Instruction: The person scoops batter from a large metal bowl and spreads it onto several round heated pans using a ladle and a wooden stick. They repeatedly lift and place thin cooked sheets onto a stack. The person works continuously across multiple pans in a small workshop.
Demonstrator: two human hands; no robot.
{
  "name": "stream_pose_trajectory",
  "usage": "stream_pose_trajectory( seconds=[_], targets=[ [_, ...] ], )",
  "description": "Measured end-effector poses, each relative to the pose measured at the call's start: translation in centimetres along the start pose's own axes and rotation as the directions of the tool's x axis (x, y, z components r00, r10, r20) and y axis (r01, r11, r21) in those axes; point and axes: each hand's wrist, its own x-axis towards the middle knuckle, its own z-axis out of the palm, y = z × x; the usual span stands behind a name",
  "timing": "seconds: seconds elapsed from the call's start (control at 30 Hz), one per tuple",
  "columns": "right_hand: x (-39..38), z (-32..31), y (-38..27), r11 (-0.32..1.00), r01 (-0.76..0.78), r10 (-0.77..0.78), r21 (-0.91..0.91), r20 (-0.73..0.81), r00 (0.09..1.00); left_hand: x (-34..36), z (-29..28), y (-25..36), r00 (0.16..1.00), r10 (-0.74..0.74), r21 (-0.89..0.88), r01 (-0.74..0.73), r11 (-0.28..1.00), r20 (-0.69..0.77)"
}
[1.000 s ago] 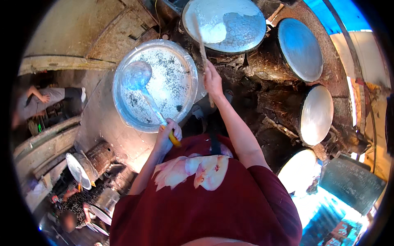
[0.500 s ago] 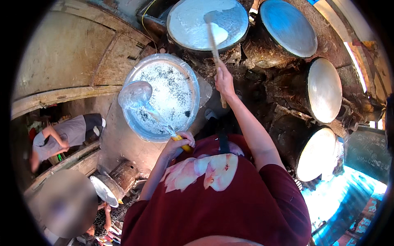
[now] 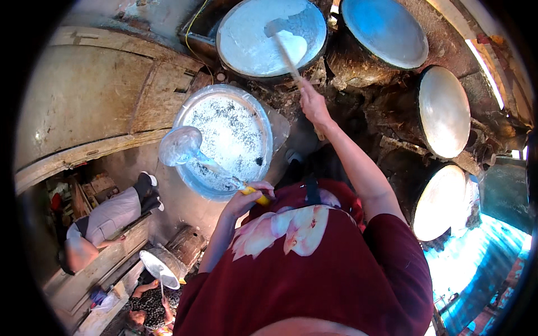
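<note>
Two tools fill my clamped hands: left hand (image 3: 246, 201), ladle (image 3: 180, 147) over the basin (image 3: 266, 140) left of centre; right hand (image 3: 315, 106), stick (image 3: 289, 59) over the top-centre pan (image 3: 308, 25), where spreading white liquid (image 3: 297, 46) seems the step, wanting level sweeps.

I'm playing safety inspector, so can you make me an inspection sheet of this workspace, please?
Surface: round plate, partly coated with a white layer; one greyish patch is uncoated.
Job's things: ladle, its bowl over the left rim of a basin with dark specks inside; wooden stick, far end over the plate, contact unclear.
Clutter: mixed items at far left, too small to name.
Hands: left hand grips the ladle's yellow handle; right hand grips the stick.
Cables: thin yellow line, perhaps cord or hose.
Surroundings: two other people at left.
</note>
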Motion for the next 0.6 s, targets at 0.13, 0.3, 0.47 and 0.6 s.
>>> stream_pose_trajectory(
  seconds=[0.13, 0.3, 0.47, 0.6],
  targets=[
    [-0.6, -1.3, 3.2, 1.000, 0.007, -0.008, 0.029, 0.033, 0.999, 1.3, -0.3, 0.7, 1.000, -0.027, 0.305, 0.023, 0.952, 0.006],
    [1.2, -6.0, 1.7, 0.978, 0.141, -0.150, -0.151, -0.045, 0.988, 2.2, 0.3, 2.0, 0.994, -0.104, 0.388, 0.107, 0.915, -0.030],
    [0.8, -8.6, 3.0, 0.725, 0.224, -0.291, -0.651, 0.005, 0.957, 3.1, 0.2, 2.3, 0.995, -0.096, 0.387, 0.100, 0.917, -0.029],
    [5.4, -11.4, 3.7, 0.691, 0.179, -0.323, -0.700, -0.079, 0.943, 4.3, 0.2, 2.6, 0.995, -0.075, 0.365, 0.091, 0.927, -0.058]
  ],
)
